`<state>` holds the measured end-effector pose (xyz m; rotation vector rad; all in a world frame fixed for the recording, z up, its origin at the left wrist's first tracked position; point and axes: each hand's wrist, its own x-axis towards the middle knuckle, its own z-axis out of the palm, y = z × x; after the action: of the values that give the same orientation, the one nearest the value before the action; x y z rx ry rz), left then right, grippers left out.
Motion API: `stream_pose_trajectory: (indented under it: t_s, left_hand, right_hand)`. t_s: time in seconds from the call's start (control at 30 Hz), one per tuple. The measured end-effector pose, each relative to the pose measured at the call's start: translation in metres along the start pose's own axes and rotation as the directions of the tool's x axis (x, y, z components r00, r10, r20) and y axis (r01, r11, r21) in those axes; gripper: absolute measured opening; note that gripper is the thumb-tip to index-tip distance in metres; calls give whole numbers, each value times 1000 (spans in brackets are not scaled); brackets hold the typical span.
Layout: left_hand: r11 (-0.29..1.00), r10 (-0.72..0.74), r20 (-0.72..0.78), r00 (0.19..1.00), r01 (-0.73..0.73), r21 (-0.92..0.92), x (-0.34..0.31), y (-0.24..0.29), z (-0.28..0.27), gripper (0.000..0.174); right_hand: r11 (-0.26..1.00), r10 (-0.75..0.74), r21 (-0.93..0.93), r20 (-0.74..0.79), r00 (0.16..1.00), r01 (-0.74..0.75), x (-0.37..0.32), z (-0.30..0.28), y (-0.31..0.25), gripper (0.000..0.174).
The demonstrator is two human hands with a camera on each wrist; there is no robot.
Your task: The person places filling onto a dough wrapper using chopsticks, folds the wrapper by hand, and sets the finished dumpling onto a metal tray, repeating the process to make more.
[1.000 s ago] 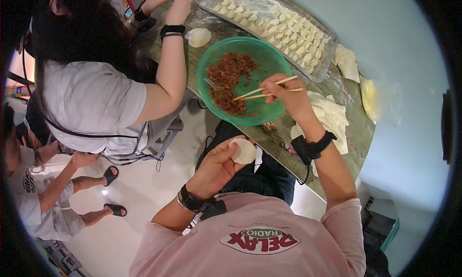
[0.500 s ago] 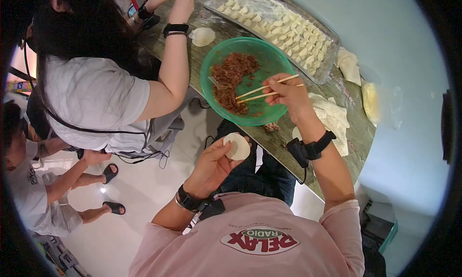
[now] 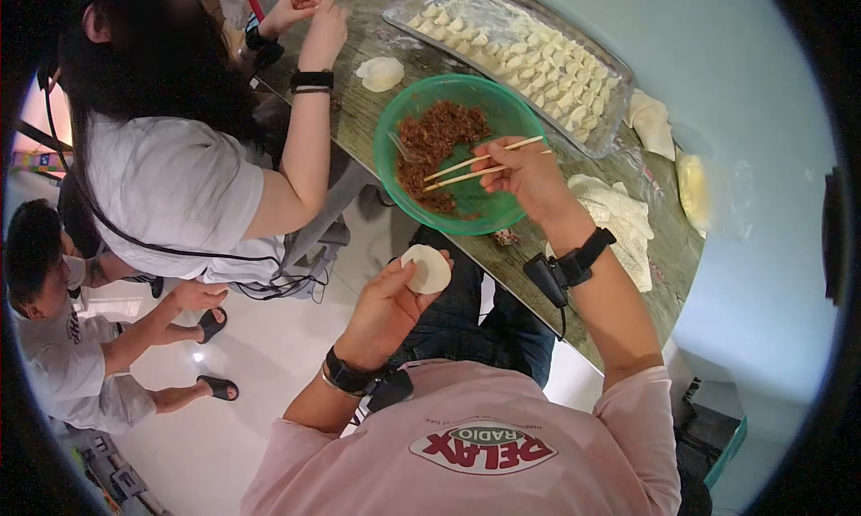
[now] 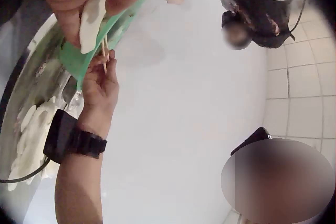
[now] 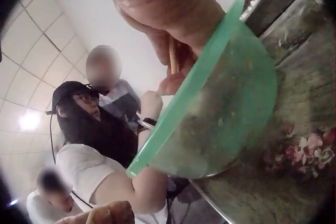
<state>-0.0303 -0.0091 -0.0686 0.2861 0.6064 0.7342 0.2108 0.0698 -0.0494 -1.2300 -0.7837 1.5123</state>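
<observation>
In the head view the left hand point(image 3: 387, 310) holds a round dough wrapper point(image 3: 428, 270), thumb on top, in front of the table edge. The right hand point(image 3: 529, 182) grips a pair of chopsticks point(image 3: 475, 168) over a green bowl point(image 3: 511, 213); their tips touch the brown minced filling point(image 3: 439, 130) at the bowl's left side. A clear utensil lies against the filling. From the left wrist view, the wrapper point(image 4: 92, 22) is seen edge-on between thumb and fingers. The right wrist view shows the right hand point(image 5: 168, 8) above the bowl's rim point(image 5: 184, 92).
Behind the bowl stands a metal tray point(image 3: 392, 14) with many folded dumplings. A stack of wrappers point(image 3: 380, 73) lies left of the bowl, a white cloth point(image 3: 619, 225) to its right. Another person point(image 3: 179, 184) sits at the left; a further person point(image 3: 81, 355) is beyond.
The right hand and chopsticks have moved left, with the tips further left in the filling. The left hand has shifted slightly left with its wrapper. The neighbouring person's arm has moved slightly left.
</observation>
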Motion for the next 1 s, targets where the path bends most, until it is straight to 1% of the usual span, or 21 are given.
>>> stream_pose_trajectory:
  t_s: [0.03, 0.17, 0.27, 0.33, 0.4, 0.53, 0.57, 0.6, 0.63, 0.67, 0.77, 0.83, 0.9, 0.97, 1.0]
  left_hand:
    - [999, 25, 1, 1000, -25, 20, -1, 2, 0, 37]
    - [999, 48, 27, 998, -49, 18, -3, 11, 0, 39]
    - [996, 83, 2, 997, -83, -23, -5, 20, 7, 37]
    - [992, 114, 30, 993, -112, -63, -2, 23, 8, 37]
    - [991, 113, 24, 993, -111, -71, 0, 28, 17, 37]
    - [990, 130, 14, 991, -129, -57, 10, 31, 33, 37]
    - [989, 134, 16, 991, -133, -58, 14, 32, 37, 37]
    - [988, 143, 48, 988, -141, -57, 19, 32, 43, 37]
    - [987, 154, 82, 985, -149, -56, 23, 32, 48, 37]
    - [987, 157, 83, 984, -152, -58, 27, 30, 52, 37]
    - [990, 115, 101, 988, -105, -99, 34, 23, 63, 37]
    - [995, 23, 136, 990, -10, -98, 34, 16, 70, 38]
    - [996, 10, 151, 989, 3, -85, 36, 10, 73, 38]
    - [997, -1, 163, 987, 13, -72, 36, 5, 74, 38]
    - [997, -12, 152, 988, 24, -74, 36, 2, 74, 39]
  right_hand:
    - [1000, -2, 1, 2, 1000, 2, 1, -2, 0, 23]
    - [998, -17, 67, 29, 999, 15, 1, -8, -1, 24]
    - [994, -29, 102, 18, 999, 27, -2, -10, -5, 25]
    - [993, -37, 110, 8, 999, 36, -5, -15, -8, 24]
    - [981, -59, 186, -14, 998, 60, -9, -23, -12, 26]
    - [967, -110, 230, -6, 994, 108, -25, -37, -23, 26]
    - [955, -130, 268, -8, 991, 128, -33, -37, -28, 26]
    - [941, -150, 306, -11, 989, 147, -42, -37, -32, 26]
    - [941, -153, 304, -7, 988, 148, -51, -39, -34, 26]
    - [937, -180, 305, 4, 984, 171, -61, -40, -34, 27]
    - [938, -223, 275, 14, 975, 211, -92, -37, -36, 27]
    - [943, -234, 247, 8, 972, 225, -109, -34, -35, 27]
    - [969, -220, 92, -102, 970, 230, -121, -29, -32, 25]
    - [971, -219, 67, -118, 968, 228, -133, -28, -38, 22]
    - [971, -235, 20, -126, 964, 240, -138, -29, -42, 22]
